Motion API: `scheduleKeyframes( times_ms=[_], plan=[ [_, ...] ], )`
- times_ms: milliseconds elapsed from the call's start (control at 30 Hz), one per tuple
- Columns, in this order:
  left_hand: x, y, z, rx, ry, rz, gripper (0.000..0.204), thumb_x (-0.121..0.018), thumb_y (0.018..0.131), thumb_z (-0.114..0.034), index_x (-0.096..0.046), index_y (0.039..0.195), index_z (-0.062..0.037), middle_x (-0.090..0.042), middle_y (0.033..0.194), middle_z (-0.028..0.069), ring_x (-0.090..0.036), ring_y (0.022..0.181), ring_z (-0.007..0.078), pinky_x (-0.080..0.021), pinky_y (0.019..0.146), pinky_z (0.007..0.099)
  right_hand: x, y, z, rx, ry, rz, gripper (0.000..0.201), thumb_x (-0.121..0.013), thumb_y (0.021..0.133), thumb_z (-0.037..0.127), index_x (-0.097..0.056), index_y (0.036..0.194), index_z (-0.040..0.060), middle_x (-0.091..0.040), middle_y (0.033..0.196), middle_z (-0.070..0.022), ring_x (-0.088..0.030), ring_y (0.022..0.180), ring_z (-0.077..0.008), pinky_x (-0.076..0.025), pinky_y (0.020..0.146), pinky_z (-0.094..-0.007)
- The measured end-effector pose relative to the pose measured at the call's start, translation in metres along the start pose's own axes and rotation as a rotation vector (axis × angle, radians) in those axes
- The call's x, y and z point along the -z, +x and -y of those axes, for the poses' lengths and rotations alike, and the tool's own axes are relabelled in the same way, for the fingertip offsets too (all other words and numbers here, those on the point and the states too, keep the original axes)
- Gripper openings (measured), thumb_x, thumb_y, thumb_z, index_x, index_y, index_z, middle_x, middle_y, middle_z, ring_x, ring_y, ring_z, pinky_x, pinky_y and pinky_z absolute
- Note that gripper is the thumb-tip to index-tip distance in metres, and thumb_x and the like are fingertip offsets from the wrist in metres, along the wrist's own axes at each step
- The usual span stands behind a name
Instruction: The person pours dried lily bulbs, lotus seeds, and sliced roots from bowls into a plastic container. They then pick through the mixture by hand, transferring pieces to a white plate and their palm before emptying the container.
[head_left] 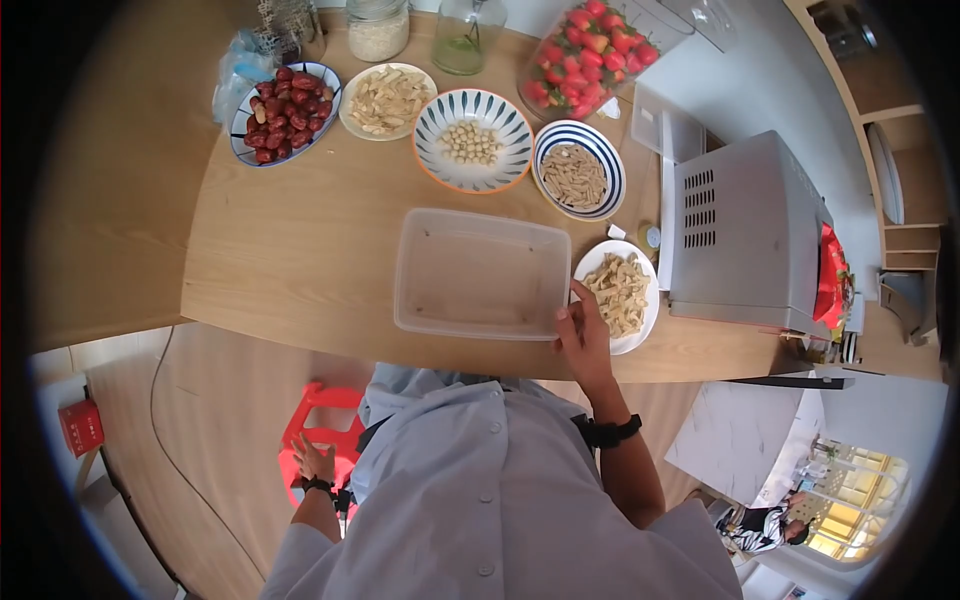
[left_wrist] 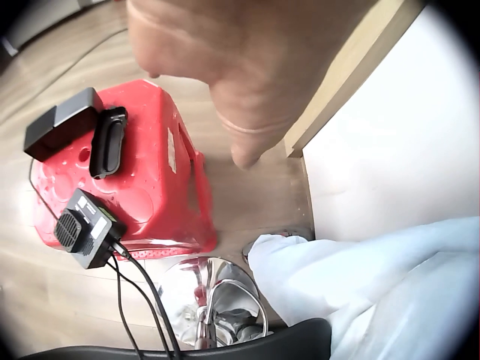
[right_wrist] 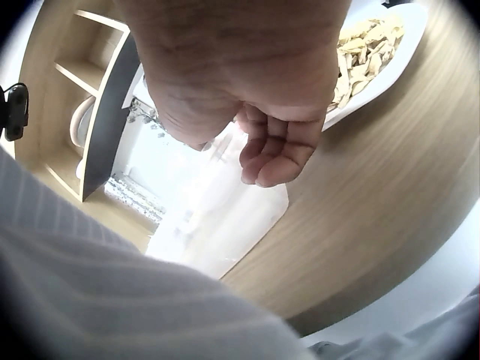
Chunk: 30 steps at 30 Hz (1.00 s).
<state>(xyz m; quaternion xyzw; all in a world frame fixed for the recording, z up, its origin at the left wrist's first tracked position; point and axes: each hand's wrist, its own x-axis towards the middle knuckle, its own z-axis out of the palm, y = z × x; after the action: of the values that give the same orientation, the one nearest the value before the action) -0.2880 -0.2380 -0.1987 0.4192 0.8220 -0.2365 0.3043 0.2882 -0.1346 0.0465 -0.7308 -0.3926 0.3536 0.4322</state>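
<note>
A translucent rectangular plastic container (head_left: 482, 270) stands without a lid near the table's front edge. At its right front corner the right hand (head_left: 586, 340) grips the rim; in the right wrist view this hand (right_wrist: 247, 82) has its fingers curled by the container (right_wrist: 229, 225), thumb hidden. Low at the left, beside the body, hangs the left hand (head_left: 316, 462), fingers spread over a red stool (head_left: 335, 396) and holding nothing visible. The left wrist view shows that hand (left_wrist: 232, 67) near the stool (left_wrist: 142, 180), which carries black devices with cables.
Behind the container stand dishes of red dates (head_left: 290, 115), pale slices (head_left: 388, 100), round seeds (head_left: 470, 143) and thin pieces (head_left: 573, 178). To its right are a plate of dried pieces (head_left: 618, 295) and a grey appliance (head_left: 745, 235). Strawberries (head_left: 590, 55) and jars stand at the back.
</note>
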Motion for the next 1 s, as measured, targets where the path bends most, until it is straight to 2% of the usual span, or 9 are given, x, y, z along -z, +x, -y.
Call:
scheduleKeyframes(
  times_ms=[167,267,400,533,567,667,867,933,1000],
  plan=[
    [-0.027,-0.008,0.004,0.053,-0.032,0.167,0.112,-0.083,0.083,-0.049,-0.016,0.169,-0.0222,-0.013,0.176,0.0186,-0.024,0.152,0.0609,-0.034,0.118,0.07,-0.005,-0.003,0.005,-0.009,-0.014,-0.034,0.044,-0.059,0.108,0.014,-0.048,0.149,0.001,-0.058,0.081,-0.0021,-0.056,0.06,-0.0069,-0.048,0.054,-0.0238],
    [-0.061,-0.006,0.022,0.024,-0.045,0.186,0.111,-0.082,0.084,-0.048,-0.017,0.169,-0.022,-0.014,0.175,0.0232,-0.024,0.151,0.0622,-0.033,0.12,0.0687,-0.008,-0.004,0.003,-0.024,-0.044,-0.081,0.042,-0.058,0.109,0.015,-0.049,0.148,0.002,-0.057,0.082,-0.0018,-0.055,0.061,-0.0063,-0.048,0.053,-0.0233],
    [-0.075,-0.019,0.022,0.055,-0.174,0.178,0.111,-0.083,0.083,-0.045,-0.017,0.169,-0.0202,-0.014,0.173,0.028,-0.025,0.151,0.0623,-0.032,0.123,0.0646,-0.013,-0.006,0.006,-0.025,-0.068,-0.102,0.04,-0.056,0.11,0.02,-0.05,0.146,0.0015,-0.056,0.083,-0.0018,-0.054,0.064,-0.0062,-0.047,0.052,-0.0233],
    [-0.083,-0.016,0.03,0.077,-0.289,0.182,0.116,-0.083,0.081,-0.044,-0.016,0.167,-0.0051,-0.018,0.169,0.0352,-0.025,0.156,0.05,-0.028,0.127,0.0551,-0.015,-0.006,0.001,-0.019,-0.078,-0.112,0.041,-0.052,0.112,0.022,-0.048,0.146,0.0012,-0.057,0.084,-0.0007,-0.054,0.067,-0.0052,-0.047,0.052,-0.0221],
    [-0.091,-0.011,0.037,0.063,-0.265,0.147,0.114,-0.083,0.082,-0.043,-0.017,0.168,-0.0052,-0.018,0.172,0.029,-0.029,0.153,0.0538,-0.033,0.125,0.056,-0.015,-0.006,0.001,-0.022,-0.08,-0.11,0.04,-0.052,0.112,0.022,-0.048,0.146,0.0015,-0.057,0.085,-0.0004,-0.054,0.067,-0.0049,-0.047,0.052,-0.0217],
    [-0.094,-0.007,0.051,0.127,-0.337,0.16,0.116,-0.083,0.082,-0.043,-0.016,0.166,-0.0005,-0.02,0.171,0.0305,-0.029,0.154,0.052,-0.032,0.126,0.0527,-0.016,-0.007,0.002,-0.038,-0.088,-0.131,0.04,-0.051,0.112,0.022,-0.048,0.146,0.0021,-0.056,0.086,0.0005,-0.053,0.067,-0.0041,-0.047,0.052,-0.0206],
    [-0.109,0.018,0.083,0.088,-0.434,0.044,0.116,-0.083,0.082,-0.04,-0.016,0.164,0.0065,-0.023,0.167,0.0356,-0.028,0.155,0.0487,-0.03,0.128,0.0504,-0.019,-0.01,-0.002,-0.051,-0.064,-0.149,0.037,-0.049,0.113,0.021,-0.049,0.145,0.0028,-0.054,0.087,0.0021,-0.05,0.066,-0.0029,-0.044,0.051,-0.0193],
    [-0.109,0.029,0.086,0.175,-0.51,0.07,0.118,-0.084,0.083,-0.039,-0.013,0.163,0.0101,-0.026,0.167,0.0337,-0.027,0.156,0.0464,-0.029,0.128,0.0494,-0.02,-0.009,-0.003,-0.048,-0.035,-0.148,0.036,-0.049,0.112,0.021,-0.05,0.144,0.003,-0.054,0.087,0.0023,-0.049,0.065,-0.0026,-0.043,0.051,-0.0193],
    [-0.108,0.037,0.085,0.216,-0.626,0.059,0.118,-0.084,0.084,-0.039,-0.012,0.166,0.0053,-0.025,0.168,0.0329,-0.027,0.157,0.0462,-0.029,0.128,0.0496,-0.021,-0.009,-0.002,-0.038,-0.049,-0.163,0.036,-0.049,0.112,0.021,-0.05,0.143,0.0031,-0.053,0.086,0.0025,-0.049,0.066,-0.0025,-0.043,0.051,-0.0194]
  ],
)
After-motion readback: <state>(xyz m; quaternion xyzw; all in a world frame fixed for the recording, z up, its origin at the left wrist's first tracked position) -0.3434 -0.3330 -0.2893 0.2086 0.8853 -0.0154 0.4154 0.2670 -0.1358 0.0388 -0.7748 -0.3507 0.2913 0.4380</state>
